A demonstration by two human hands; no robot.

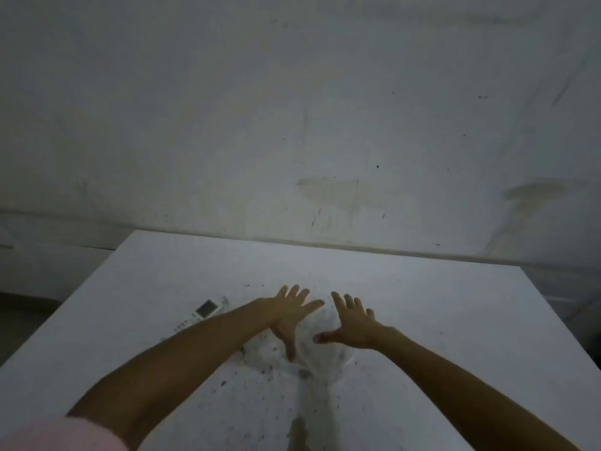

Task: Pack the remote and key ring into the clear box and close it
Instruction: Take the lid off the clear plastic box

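The clear box (312, 346) is hard to make out: you see only a faint glassy shape with soft reflections on the white table (455, 320), lying under and between your two hands. Whether its lid is on or off cannot be told in this dim, blurred view. The remote (200, 312) is white with a small grey screen and rows of tiny buttons; it lies flat on the table just left of your left forearm, partly hidden behind it. Something small and pale sits beside the remote's far end, too blurred to name.

Both of your arms reach forward from the near edge and converge over the box. Your left hand (287, 315) is palm down, fingers spread and pointing away, thumb stretched back toward you across the box's top. Your right hand (349, 323) mirrors it just to the right, palm down, fingers fanned, thumb pointing left toward the other thumb.

Neither hand is closed around anything; both are splayed wide and appear to rest on or hover just over the box, and you cannot tell which from here.
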